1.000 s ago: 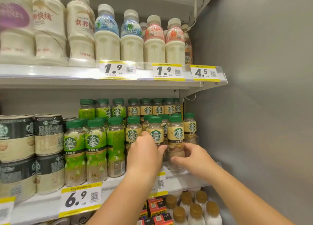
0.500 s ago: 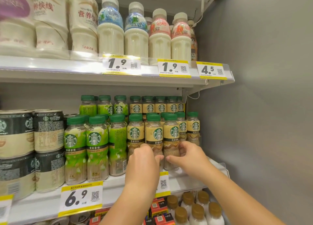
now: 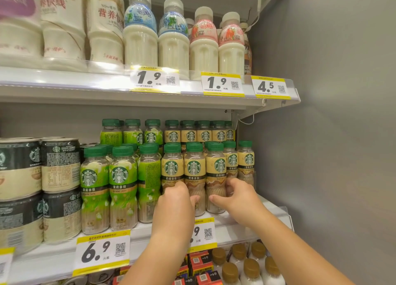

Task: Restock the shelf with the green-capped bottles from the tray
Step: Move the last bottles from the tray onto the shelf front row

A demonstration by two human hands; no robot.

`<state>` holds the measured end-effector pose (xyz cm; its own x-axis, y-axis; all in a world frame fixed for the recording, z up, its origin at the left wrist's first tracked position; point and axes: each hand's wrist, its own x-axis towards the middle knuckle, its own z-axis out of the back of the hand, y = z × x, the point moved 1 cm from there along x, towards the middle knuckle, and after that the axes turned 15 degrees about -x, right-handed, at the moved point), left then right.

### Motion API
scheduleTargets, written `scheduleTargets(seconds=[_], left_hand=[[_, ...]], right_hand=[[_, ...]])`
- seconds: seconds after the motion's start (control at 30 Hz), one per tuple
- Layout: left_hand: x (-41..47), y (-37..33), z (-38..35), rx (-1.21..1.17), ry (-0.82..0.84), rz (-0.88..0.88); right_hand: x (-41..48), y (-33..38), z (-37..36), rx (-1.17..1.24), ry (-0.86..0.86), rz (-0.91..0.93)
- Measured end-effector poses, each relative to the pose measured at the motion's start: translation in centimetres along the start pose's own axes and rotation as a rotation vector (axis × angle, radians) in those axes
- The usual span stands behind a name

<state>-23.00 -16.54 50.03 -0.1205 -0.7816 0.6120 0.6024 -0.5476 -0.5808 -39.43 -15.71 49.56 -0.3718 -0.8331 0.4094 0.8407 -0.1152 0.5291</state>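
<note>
Under the shelf stand brown-capped bottles. The left hand curls round the base of the left tan bottle, with its thumb against the middle tan bottle. The right hand grips the right tan bottle low down, thumb in front. All three stand upright, touching, near the shelf's front lip. More tan bottles fill the rows behind, with green-labelled bottles just left and cans beyond. Bare shelf runs right to the wall.
</note>
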Motion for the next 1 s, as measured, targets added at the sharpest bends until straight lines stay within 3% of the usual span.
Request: scheduleTargets(seconds=[0.27,0.5,0.7,1.0], left_hand=[[-0.1,0.0,0.2,0.105,0.068,-0.048],[-1.8,1.4,1.3,0.280,0.201,-0.353],[-3.8,3.5,2.6,0.401,0.262,-0.485],[-11.0,6.6,3.1,0.370,0.385,-0.608]], right_hand=[[-0.4,0.1,0.3,-0.058,0.049,0.006],[-3.2,-1.0,2.9,-0.585,-0.057,0.203],[-7.7,-1.7,3.1,-0.813,-0.112,0.287],[-16.7,-2.8,0.1,-0.870,-0.115,0.306]])
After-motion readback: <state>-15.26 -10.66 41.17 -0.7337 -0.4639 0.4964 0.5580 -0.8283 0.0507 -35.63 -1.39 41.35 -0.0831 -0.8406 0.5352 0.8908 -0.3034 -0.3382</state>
